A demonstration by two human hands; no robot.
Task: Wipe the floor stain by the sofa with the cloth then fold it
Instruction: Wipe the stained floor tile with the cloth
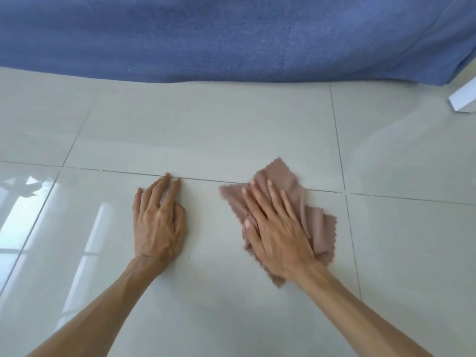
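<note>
A dusty-pink cloth [282, 176] with zigzag edges lies crumpled on the glossy pale floor tiles [206, 130]. My right hand [277, 228] lies flat on top of it, fingers spread, pressing it onto the tile; the cloth's left edge is blurred. My left hand [159, 222] rests palm down on the bare tile to the cloth's left, fingers nearly together, holding nothing. The blue fabric sofa [231, 37] fills the top of the view, its lower edge reaching the floor beyond both hands. I cannot make out a stain on the tiles.
A white box-like object [463, 99] sits on the floor at the far right, by the sofa's corner. Grout lines cross the tiles. Window reflections shine on the floor at the left.
</note>
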